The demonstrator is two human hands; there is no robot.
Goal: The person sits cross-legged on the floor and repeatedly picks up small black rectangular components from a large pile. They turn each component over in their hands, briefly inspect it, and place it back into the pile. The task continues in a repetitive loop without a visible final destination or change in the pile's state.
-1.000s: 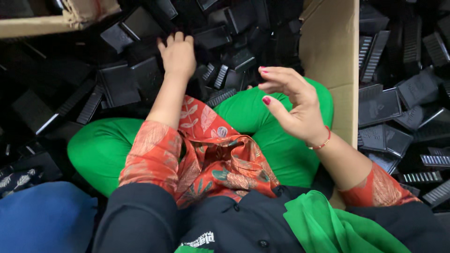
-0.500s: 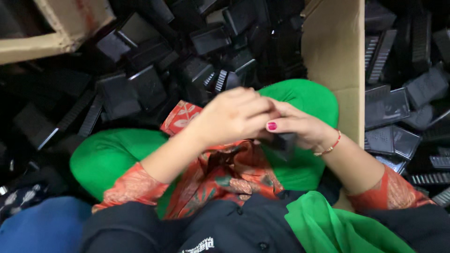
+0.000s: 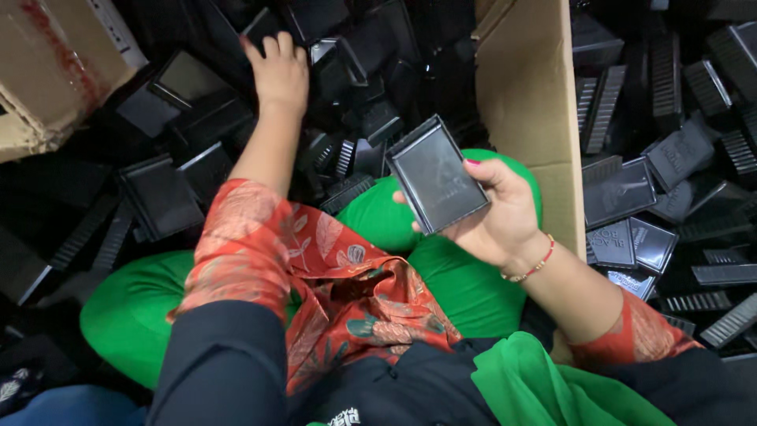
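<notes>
The trays [image 3: 438,173] are black, the trousers [image 3: 465,284] bright green, the sleeves [image 3: 236,237] orange-red with leaf pattern, the carton [image 3: 528,102] brown.

Left fingertips [image 3: 264,47]: buried among black trays [image 3: 165,197].
Cardboard box [image 3: 47,71]: cut off at left edge.

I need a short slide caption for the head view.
Right hand holds a flat black tray; left hand reaches into the pile of black trays.

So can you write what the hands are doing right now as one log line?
left hand: reaching into pile of black trays | right hand: holding flat black tray over lap | cardboard divider: upright on the right
</notes>
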